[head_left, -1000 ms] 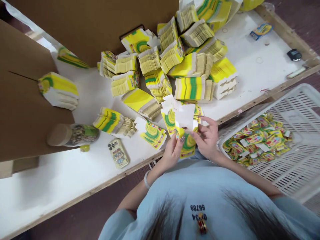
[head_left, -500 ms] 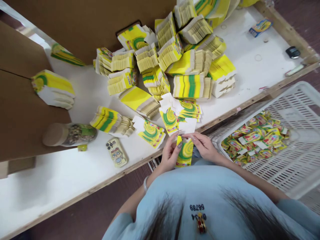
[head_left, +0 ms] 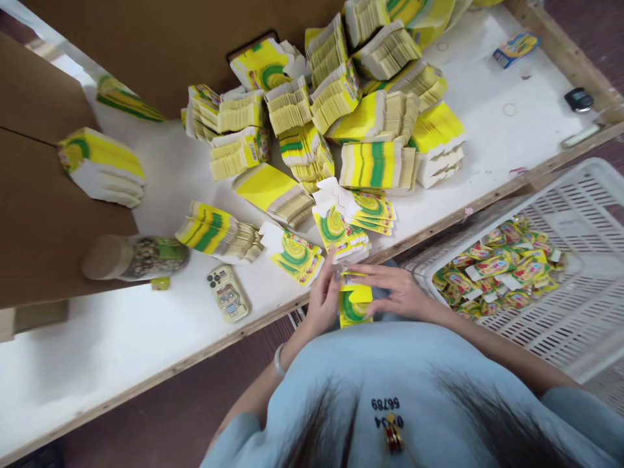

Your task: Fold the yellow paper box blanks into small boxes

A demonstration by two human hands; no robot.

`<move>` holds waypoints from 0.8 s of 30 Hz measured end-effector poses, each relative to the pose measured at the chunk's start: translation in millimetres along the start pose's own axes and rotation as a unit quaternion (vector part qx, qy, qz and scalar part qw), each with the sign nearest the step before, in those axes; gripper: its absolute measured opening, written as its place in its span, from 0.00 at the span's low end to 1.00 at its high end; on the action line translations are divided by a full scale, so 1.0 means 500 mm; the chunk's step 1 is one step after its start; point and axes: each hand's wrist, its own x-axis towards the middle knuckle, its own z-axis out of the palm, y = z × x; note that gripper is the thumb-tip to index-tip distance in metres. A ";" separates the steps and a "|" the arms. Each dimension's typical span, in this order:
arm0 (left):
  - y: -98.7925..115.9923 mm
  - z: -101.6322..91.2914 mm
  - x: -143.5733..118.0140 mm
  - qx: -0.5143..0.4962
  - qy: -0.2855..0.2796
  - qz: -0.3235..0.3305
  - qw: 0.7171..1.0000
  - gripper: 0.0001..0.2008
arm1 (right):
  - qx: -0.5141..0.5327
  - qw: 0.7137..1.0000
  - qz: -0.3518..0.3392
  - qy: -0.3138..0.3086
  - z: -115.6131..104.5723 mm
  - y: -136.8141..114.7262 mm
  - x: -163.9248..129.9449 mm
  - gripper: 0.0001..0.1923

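In front of my chest, just off the table's edge, a small yellow and green printed carton (head_left: 355,309) is between my hands. My left hand (head_left: 322,298) grips its left side, fingers pointing up. My right hand (head_left: 396,290) lies across its top flap, fingers stretched out over it and thumb against the right side. Part of the carton is hidden under the fingers. Just beyond my hands lie loose flat cartons (head_left: 336,227) with white flaps, and another small fan of flat cartons (head_left: 295,257) sits to their left.
Many bundles of flat cartons (head_left: 370,166) cover the table's middle and back. A phone (head_left: 227,294) and a lidded jar (head_left: 156,257) are at the left. Right of me, a white plastic basket (head_left: 592,260) holds small yellow packets (head_left: 507,263). A blue box (head_left: 517,49) stands far right.
My right hand has moved from pinching the carton's top edge to lying across it. The white upper flap has folded down, showing yellow. My left hand has shifted slightly left.
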 end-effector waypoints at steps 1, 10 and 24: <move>0.007 -0.005 0.001 0.010 0.000 0.008 1.000 0.25 | 0.014 0.999 0.043 0.005 -0.001 -0.009 0.002 0.27; 0.022 -0.003 -0.002 -0.025 0.011 -0.019 0.999 0.16 | 0.119 0.961 0.249 -0.028 -0.004 -0.068 0.034 0.32; 0.082 -0.007 0.222 0.300 0.072 0.027 0.951 0.28 | -0.176 0.922 0.312 0.147 -0.251 -0.028 -0.146 0.26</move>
